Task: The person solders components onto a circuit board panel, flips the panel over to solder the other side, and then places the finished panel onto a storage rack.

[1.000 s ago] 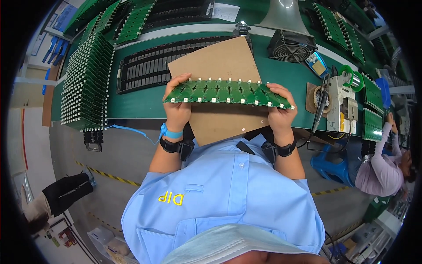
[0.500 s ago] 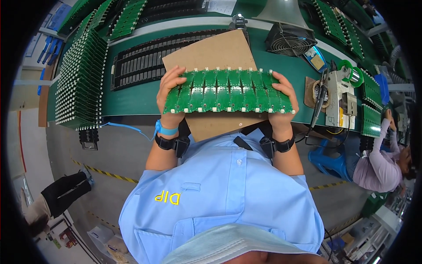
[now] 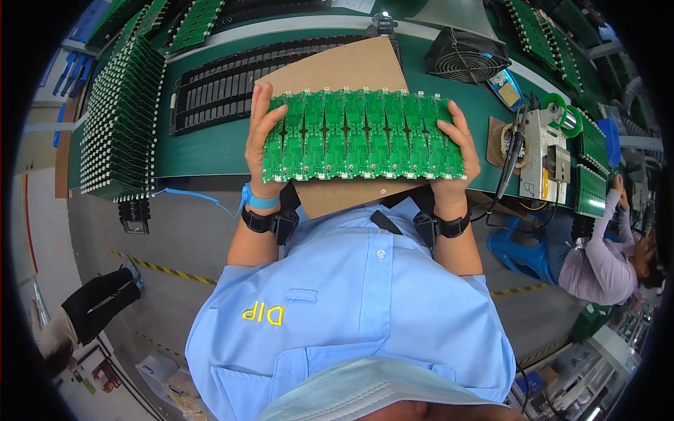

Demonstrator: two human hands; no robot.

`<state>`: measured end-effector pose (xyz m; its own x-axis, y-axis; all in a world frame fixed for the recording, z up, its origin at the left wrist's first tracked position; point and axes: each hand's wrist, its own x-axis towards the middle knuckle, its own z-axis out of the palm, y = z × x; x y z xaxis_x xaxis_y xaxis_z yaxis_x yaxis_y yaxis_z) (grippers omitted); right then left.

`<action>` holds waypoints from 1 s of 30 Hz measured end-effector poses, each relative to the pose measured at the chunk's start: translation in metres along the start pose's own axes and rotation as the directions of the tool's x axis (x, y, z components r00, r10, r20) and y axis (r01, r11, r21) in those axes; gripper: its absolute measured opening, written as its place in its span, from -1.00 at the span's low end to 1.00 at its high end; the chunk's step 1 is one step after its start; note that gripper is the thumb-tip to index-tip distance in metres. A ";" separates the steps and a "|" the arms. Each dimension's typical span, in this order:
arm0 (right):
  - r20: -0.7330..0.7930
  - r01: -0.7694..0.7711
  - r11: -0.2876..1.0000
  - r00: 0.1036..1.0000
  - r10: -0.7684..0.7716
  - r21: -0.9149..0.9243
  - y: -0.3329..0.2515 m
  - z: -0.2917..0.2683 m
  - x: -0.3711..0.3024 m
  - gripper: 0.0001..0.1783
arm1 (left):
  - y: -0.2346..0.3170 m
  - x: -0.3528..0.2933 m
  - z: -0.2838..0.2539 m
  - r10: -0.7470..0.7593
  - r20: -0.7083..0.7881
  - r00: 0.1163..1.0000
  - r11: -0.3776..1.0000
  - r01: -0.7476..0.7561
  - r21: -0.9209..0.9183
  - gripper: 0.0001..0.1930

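Between my two hands is a wide green circuit board panel (image 3: pixel 361 133), made of several narrow boards joined side by side, with small white parts along its long edges. My left hand (image 3: pixel 264 144) grips its left end, a couple of fingers over the face. At the right end my right hand (image 3: pixel 456 144) clasps the edge, fingertips on the top side and the palm against the edge. Beneath the panel a brown cardboard sheet (image 3: pixel 337 64) lies on the green bench and reaches over its front edge toward me.
Stacked green boards (image 3: pixel 123 119) stand at the left beside a black slotted rack (image 3: pixel 210 98). A black fan (image 3: pixel 467 57) is at the back. On the right are a soldering iron (image 3: pixel 514 156) and a white solder feeder (image 3: pixel 547 158). Another person (image 3: pixel 604 259) sits at far right.
The panel has tilted so its face turns more squarely toward me, and its far edge has risen. My left fingers have shifted upward along the left end. Both hands still hold it.
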<state>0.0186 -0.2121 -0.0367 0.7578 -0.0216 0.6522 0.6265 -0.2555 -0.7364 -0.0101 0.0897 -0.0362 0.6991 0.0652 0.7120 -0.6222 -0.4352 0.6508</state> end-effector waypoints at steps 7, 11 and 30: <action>-0.017 0.023 0.999 1.000 -0.024 -0.044 -0.004 0.000 0.000 -0.67 | -0.004 -0.005 0.000 -0.030 0.005 1.000 0.999 0.030 -0.022 -0.37; -0.013 0.047 0.996 0.999 -0.048 -0.078 -0.004 -0.001 0.000 -0.65 | -0.003 -0.005 0.003 -0.073 -0.012 0.997 0.988 0.071 -0.139 -0.29; -0.002 -0.038 0.994 0.999 0.038 -0.104 -0.004 0.002 0.005 -0.66 | 0.002 0.004 0.006 -0.105 0.025 0.994 0.994 0.105 0.009 -0.31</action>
<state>0.0205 -0.2089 -0.0312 0.7810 -0.0329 0.6237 0.5746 -0.3535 -0.7382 -0.0064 0.0834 -0.0337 0.7691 0.0883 0.6330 -0.5423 -0.4340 0.7194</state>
